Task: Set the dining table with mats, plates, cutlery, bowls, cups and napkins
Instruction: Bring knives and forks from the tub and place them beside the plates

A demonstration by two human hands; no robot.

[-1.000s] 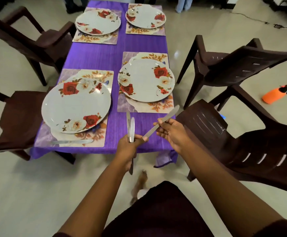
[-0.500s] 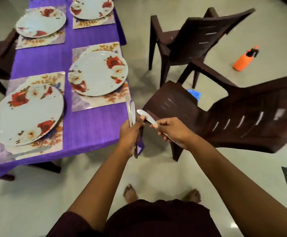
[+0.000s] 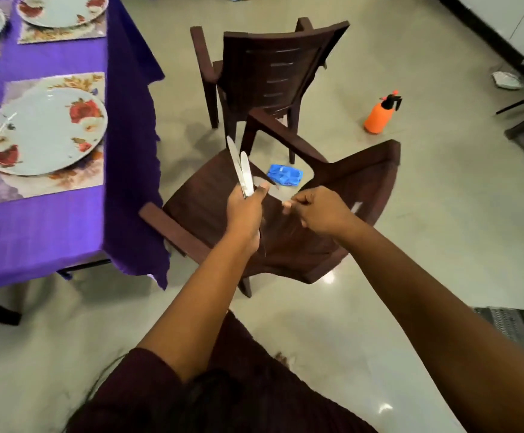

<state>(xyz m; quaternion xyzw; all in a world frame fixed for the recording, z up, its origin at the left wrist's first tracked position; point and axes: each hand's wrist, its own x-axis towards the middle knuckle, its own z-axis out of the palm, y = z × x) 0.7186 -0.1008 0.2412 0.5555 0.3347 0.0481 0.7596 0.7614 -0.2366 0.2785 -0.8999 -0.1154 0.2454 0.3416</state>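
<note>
Head view: since a second ago the person has turned right, so the table has slid to the left edge and the near chair now sits under both hands; one knife has been drawn away from the bundle, which suggests the next place on the right side is about to get its cutlery. Left hand stays curled round two knives, gripping them low so the blades stand up and fan slightly apart, held over the chair seat and well apart from the table. Right hand has its fingers curled, thumb and forefinger seeming to pinch a third knife; it is badly blurred, only a pale smear between the hands, so I cannot tell how it lies. The blades look plain, pale and round-tipped. On the cloth the nearest plate sits on its mat with no knife visible beside it, so that setting probably still needs one. An orange sprayer stands on the floor beyond the chairs
</note>
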